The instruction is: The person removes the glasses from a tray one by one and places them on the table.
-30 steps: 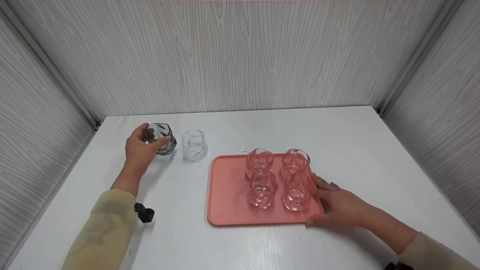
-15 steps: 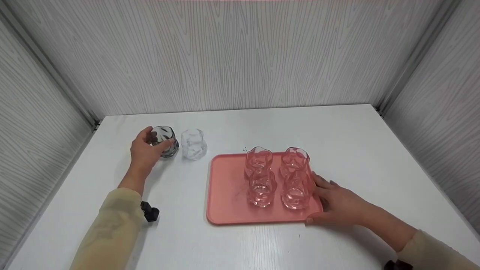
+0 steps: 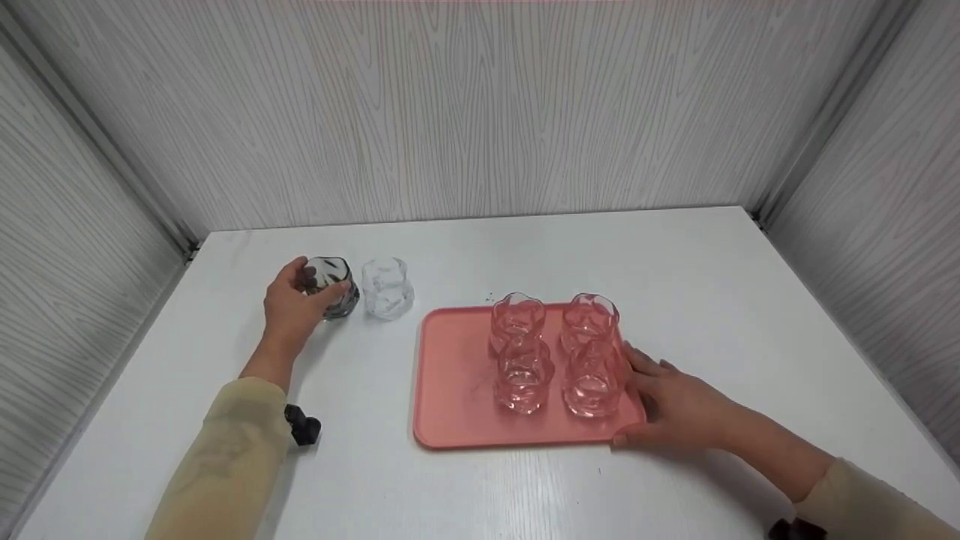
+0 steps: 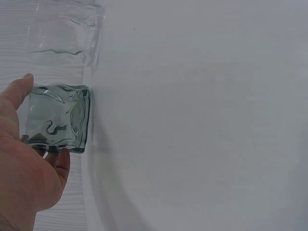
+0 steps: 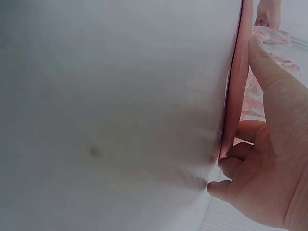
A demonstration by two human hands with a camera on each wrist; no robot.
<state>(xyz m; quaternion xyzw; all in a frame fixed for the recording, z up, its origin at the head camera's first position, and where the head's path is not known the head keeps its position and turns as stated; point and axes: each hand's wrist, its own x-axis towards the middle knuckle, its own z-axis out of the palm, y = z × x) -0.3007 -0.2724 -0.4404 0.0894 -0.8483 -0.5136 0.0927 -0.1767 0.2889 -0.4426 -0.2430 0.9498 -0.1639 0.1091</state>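
My left hand point(image 3: 292, 307) grips a smoky grey drinking glass point(image 4: 57, 115) with thumb and fingers on opposite sides. The glass stands upright, its base at or close to the table top. Just right of it in the head view is a clear glass point(image 3: 388, 291) with wavy sides, a narrow gap between them. My right hand point(image 3: 682, 409) holds the right end of a pink tray point(image 3: 454, 382), thumb at the near corner and fingers along the side. Several clear glasses point(image 3: 523, 384) stand on the tray's right half, looking pink against it; some overlap in view.
The white table point(image 3: 465, 495) reaches back to a wood-grain panel point(image 3: 480, 112), with similar panels at both sides. Small dark specks lie behind the tray's far edge. A dark wrist device point(image 3: 302, 426) sits at my left sleeve.
The left hand has brought the grey glass slightly right and nearer, closer to the lone clear glass. My right hand and the tray stay essentially where they were.
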